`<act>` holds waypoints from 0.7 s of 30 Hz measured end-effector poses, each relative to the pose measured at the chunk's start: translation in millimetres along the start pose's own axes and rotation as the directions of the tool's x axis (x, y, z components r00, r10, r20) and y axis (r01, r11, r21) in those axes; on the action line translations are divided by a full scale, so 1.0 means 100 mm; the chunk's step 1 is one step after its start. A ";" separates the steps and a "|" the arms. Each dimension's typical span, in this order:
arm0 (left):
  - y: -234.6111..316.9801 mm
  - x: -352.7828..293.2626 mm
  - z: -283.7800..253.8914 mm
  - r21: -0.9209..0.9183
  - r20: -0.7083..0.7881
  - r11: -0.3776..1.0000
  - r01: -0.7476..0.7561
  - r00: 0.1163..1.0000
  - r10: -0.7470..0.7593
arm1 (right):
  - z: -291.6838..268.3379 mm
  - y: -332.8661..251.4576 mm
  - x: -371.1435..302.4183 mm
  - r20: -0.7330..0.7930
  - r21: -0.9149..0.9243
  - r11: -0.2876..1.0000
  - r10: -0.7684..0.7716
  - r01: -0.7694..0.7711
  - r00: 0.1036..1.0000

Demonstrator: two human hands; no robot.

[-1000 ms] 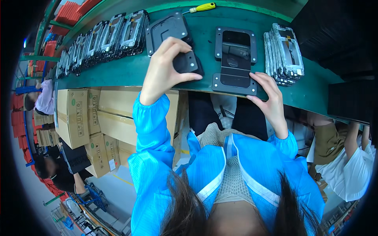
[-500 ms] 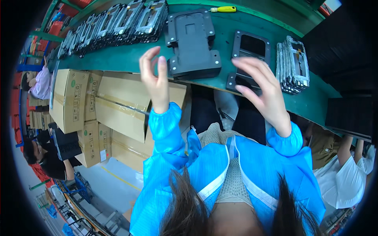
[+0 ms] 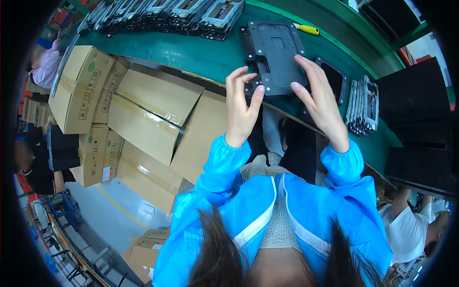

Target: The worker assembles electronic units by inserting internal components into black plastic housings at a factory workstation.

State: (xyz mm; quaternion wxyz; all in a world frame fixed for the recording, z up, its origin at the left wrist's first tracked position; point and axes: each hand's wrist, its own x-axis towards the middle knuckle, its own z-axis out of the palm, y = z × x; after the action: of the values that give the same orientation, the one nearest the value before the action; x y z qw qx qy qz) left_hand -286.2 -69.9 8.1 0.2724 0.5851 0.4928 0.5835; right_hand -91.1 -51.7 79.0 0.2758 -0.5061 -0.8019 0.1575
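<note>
A black jig block (image 3: 279,55) with round silver pins at its corners lies on the green bench in front of me. My left hand (image 3: 243,106) is at its near left corner, fingers parted and curved, thumb tip by the edge. On the opposite side my right hand (image 3: 321,101) reaches over the right edge, its index finger and thumb spread apart. Neither hand visibly grips anything. Partly behind the right hand is a second black jig (image 3: 335,79) with a dark recess. Farther right stands a stack of metal-edged frames (image 3: 366,106).
Rows of similar frames (image 3: 217,21) line the bench's far left. A yellow-handled tool (image 3: 306,29) lies behind the jig. Cardboard boxes (image 3: 148,112) fill the space left of the bench. Black panels (image 3: 411,100) stand at the right. Other people are at both sides.
My hands have come closer together and now flank the black jig block; the left hand has moved right to its near corner. The whole view has shifted, so the bench things appear farther right.
</note>
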 end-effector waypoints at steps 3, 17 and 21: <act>-0.04 0.02 0.00 -0.067 -0.029 0.997 0.039 0.999 -0.041 | -0.04 -0.05 0.25 0.006 -0.080 0.997 -0.014 0.014 1.000; -0.82 0.94 -0.25 0.618 -0.221 0.783 -0.073 0.939 0.262 | 0.52 -0.12 0.96 -0.102 -0.507 0.842 0.153 -0.184 0.983; -0.81 0.99 -0.21 0.653 -0.227 0.756 -0.038 0.943 0.244 | 0.51 -0.06 1.01 -0.127 -0.412 0.883 0.187 -0.224 0.974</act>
State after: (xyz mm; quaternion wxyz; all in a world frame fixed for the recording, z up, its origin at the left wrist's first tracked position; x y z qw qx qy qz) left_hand -343.9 42.4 -19.3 -0.0663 0.5834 0.6512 0.4808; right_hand -159.8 37.8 69.9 0.1743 -0.6421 -0.7464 -0.0134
